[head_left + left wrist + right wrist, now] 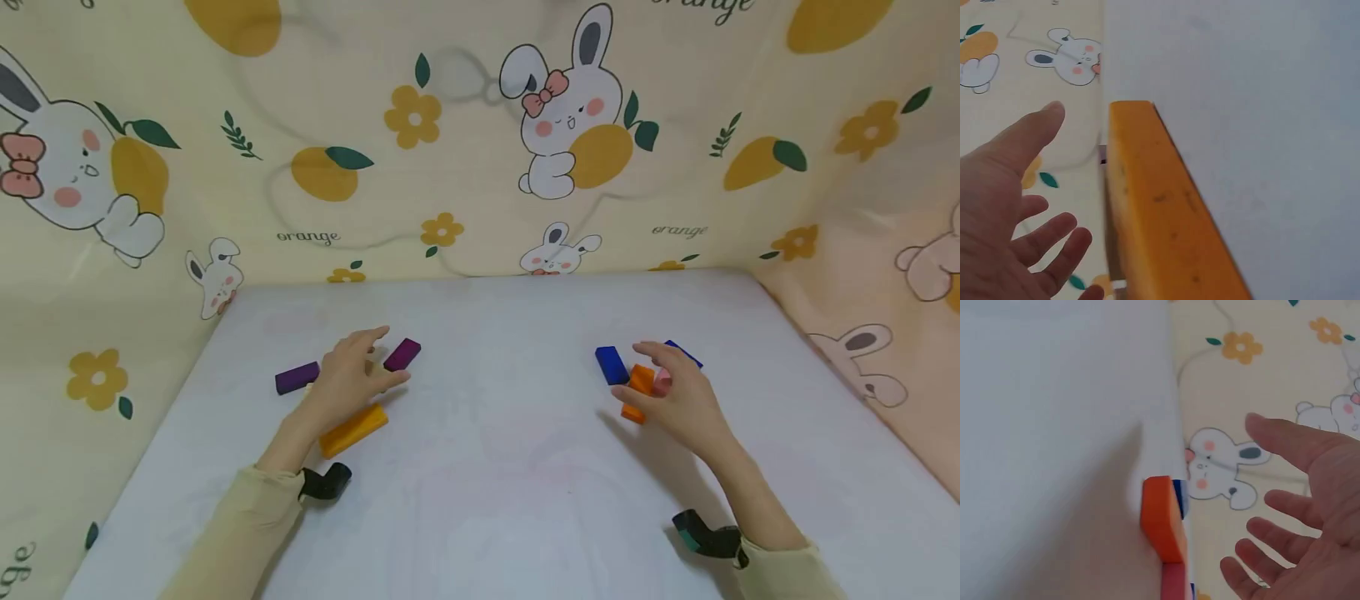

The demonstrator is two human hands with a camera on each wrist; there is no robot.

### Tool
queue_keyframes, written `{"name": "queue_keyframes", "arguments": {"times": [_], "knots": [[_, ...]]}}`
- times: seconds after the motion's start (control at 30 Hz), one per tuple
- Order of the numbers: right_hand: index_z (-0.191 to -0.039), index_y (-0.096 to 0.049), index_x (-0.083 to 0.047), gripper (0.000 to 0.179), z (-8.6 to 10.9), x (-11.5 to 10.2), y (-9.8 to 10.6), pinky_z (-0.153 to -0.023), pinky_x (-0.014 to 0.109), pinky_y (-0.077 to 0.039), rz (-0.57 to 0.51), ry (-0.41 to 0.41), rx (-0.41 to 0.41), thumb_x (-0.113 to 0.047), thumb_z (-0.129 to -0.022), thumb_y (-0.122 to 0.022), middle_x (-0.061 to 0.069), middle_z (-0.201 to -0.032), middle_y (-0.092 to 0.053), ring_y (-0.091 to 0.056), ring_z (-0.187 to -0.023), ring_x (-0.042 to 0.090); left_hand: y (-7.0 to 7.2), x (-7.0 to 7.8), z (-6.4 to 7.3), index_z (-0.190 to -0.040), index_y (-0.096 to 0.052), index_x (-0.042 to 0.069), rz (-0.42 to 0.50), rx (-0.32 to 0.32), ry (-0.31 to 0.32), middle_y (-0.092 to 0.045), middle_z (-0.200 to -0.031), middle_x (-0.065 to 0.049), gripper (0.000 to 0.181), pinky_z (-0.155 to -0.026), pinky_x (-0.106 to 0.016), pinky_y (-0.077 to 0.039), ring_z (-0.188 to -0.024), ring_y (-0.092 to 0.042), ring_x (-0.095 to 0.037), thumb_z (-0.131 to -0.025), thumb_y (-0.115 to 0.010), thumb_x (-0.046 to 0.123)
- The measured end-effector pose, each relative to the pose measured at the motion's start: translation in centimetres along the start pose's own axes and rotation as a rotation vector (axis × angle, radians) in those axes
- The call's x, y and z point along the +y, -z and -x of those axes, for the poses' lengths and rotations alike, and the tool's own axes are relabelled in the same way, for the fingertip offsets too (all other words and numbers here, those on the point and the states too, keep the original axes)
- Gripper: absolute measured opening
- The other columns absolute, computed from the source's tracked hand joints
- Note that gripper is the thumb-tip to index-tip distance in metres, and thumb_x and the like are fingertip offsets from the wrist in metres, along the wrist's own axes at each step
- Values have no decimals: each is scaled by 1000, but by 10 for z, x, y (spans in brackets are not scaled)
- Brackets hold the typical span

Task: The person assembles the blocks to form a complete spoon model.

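In the head view my left hand (348, 375) hovers with fingers spread and nothing held. A yellow-orange block (355, 431) lies just below it, and looms large in the left wrist view. One dark purple block (297, 378) lies to the hand's left, and a plum-purple block (402, 355) near its fingertips. My right hand (678, 400) is likewise spread and holds nothing, above an orange block (633, 408) and a pink block (662, 382) that it partly covers. A blue block (612, 366) lies left of the orange one; another blue block (684, 353) shows behind the fingers.
The blocks lie on a white tabletop (495, 467) between the two hands and beyond. A patterned cloth (465, 167) with rabbits and oranges rises along the back and both sides. Black wrist cameras (327, 482) are strapped at both cuffs.
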State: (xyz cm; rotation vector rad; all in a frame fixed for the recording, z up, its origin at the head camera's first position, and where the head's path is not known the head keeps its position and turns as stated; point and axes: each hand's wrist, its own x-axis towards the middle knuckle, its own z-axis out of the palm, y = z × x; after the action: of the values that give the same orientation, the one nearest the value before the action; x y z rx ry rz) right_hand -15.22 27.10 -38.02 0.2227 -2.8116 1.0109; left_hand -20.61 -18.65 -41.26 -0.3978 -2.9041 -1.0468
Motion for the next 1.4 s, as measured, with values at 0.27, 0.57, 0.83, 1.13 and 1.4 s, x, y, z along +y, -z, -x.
{"name": "queue_keyframes", "arguments": {"times": [0.27, 0.57, 0.83, 1.13, 1.4], "knots": [[-134, -57, -10, 64, 10, 12, 4, -78, 35, -49, -108, -92, -28, -39, -82, -80, 18, -121, -56, -54, -104, 34, -3, -7, -22, -144, -45, 2, 179, -87, 48, -57, -131, -15, 75, -92, -46, -48, -105, -56, -29, -85, -79, 34], [-133, -58, -9, 71, 4, 33, 8, -75, 31, -49, -61, -76, -93, -35, -74, -88, 17, -114, -56, -52, -98, 32, -3, -6, -34, -120, -65, 1, 138, -77, 80, -68, -107, -10, 49, -88, -40, -51, -94, -61, -25, -82, -83, 27], [-140, -51, -9, 85, -4, 43, 12, -77, 35, -51, -30, -73, -157, -37, -70, -90, 20, -129, -52, -53, -100, 37, -4, 1, -33, -112, -69, 0, 149, -30, 115, -70, -103, -12, 42, -87, -42, -50, -93, -63, -27, -80, -84, 22], [-143, -49, -6, 85, -5, 54, 17, -69, 27, -51, -51, -64, -194, -35, -73, -88, 17, -114, -54, -51, -96, 32, -6, -2, -32, -112, -69, 1, 166, -30, 135, -70, -103, -11, 41, -85, -40, -52, -92, -62, -27, -80, -84, 23], [-142, -49, -6, 85, -8, 55, 16, -65, 26, -49, -72, -95, -220, -32, -72, -89, 15, -102, -55, -51, -91, 30, -7, -1, -30, -111, -69, 0, 179, -8, 134, -70, -103, -11, 39, -85, -39, -52, -90, -63, -25, -80, -84, 21]]}}
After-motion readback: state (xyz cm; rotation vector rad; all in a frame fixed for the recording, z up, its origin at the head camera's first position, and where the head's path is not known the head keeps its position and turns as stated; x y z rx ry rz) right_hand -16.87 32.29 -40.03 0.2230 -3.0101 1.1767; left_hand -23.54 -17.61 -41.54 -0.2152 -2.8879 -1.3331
